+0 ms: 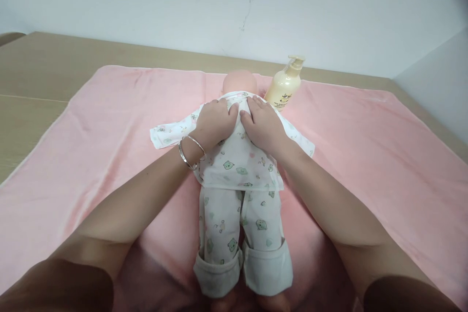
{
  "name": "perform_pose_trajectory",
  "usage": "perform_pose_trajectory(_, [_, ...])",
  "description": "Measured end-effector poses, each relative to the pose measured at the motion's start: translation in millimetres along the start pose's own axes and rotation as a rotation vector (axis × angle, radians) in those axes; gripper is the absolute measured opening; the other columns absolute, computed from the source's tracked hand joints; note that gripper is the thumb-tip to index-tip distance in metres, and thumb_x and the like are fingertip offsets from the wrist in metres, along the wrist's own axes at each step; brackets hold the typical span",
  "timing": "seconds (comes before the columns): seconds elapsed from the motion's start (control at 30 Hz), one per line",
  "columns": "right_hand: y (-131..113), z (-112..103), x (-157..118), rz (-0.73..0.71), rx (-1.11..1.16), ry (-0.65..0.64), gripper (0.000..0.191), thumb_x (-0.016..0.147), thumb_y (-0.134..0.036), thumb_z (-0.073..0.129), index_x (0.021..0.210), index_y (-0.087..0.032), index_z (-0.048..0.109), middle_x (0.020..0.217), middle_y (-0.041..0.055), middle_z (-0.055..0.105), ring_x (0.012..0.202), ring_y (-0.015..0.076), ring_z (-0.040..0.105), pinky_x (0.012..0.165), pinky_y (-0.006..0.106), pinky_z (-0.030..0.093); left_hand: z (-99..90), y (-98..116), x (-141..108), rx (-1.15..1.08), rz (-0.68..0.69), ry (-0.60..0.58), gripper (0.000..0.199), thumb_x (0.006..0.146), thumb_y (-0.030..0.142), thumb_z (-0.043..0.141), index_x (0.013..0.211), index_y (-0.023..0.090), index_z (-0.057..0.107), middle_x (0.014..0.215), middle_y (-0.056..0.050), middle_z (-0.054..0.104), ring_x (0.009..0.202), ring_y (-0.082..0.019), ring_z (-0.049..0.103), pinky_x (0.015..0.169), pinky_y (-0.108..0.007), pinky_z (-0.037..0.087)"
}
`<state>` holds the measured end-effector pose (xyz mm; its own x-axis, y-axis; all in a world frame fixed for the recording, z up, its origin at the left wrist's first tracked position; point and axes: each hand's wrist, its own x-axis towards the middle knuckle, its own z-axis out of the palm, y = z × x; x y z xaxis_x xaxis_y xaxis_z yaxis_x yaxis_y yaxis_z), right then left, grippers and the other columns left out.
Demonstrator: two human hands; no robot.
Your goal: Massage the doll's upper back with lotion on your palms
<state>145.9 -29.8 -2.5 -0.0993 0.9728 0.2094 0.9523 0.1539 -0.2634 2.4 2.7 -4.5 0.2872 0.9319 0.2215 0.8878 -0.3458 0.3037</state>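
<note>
A baby doll [239, 82] lies stretched out on a pink blanket [365, 141], its bald head away from me and its feet towards me. No face shows. It wears a white printed top [237, 168] and matching trousers [223, 226] with turned-up cuffs. My left hand [216, 123], with silver bangles at the wrist, rests on the left of the doll's upper body, thumb apart from the fingers. On the other side my right hand [266, 126] lies flat with its fingers stretched towards the neck. The two thumbs nearly meet at the middle.
A cream pump bottle [285, 90] stands just right of the doll's head. Beneath the blanket is a wooden table [120, 51], its far edge along a white wall [146, 5] with cracks. The doll's sleeves [166, 134] spread out to both sides.
</note>
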Motion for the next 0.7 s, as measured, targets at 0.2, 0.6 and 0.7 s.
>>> perform_pose_trajectory(0.2, [2, 2, 1, -0.015, 0.021, 0.017, 0.065, 0.101, -0.035, 0.027, 0.151, 0.003, 0.045, 0.157, 0.0229, 0.047, 0.151, 0.0354, 0.039, 0.127, 0.053, 0.031, 1.3, -1, 1, 0.021, 0.018, 0.000, 0.040, 0.102, 0.032, 0.030, 0.100, 0.014, 0.065, 0.101, -0.014, 0.072, 0.093, -0.025, 0.067, 0.083, -0.039, 0.052])
perform_pose_trajectory(0.6, [4, 0, 2, -0.044, 0.029, 0.003, 0.060, 0.102, -0.033, 0.027, 0.147, 0.001, 0.048, 0.155, 0.0239, 0.049, 0.149, 0.0361, 0.042, 0.124, 0.055, 0.033, -17.4, 19, -21, 0.236, 0.182, -0.062, 0.036, 0.099, 0.016, 0.030, 0.105, 0.007, 0.064, 0.107, -0.019, 0.068, 0.106, -0.029, 0.064, 0.090, -0.040, 0.049])
perform_pose_trajectory(0.7, [9, -6, 5, -0.090, 0.040, -0.065, 0.062, 0.103, -0.036, 0.029, 0.149, 0.001, 0.045, 0.159, 0.0248, 0.044, 0.151, 0.0359, 0.039, 0.124, 0.054, 0.034, -26.3, 33, -34, 0.250, 0.112, -0.085, 0.040, 0.098, 0.015, 0.032, 0.126, 0.001, 0.056, 0.121, -0.026, 0.064, 0.118, -0.033, 0.061, 0.099, -0.044, 0.048])
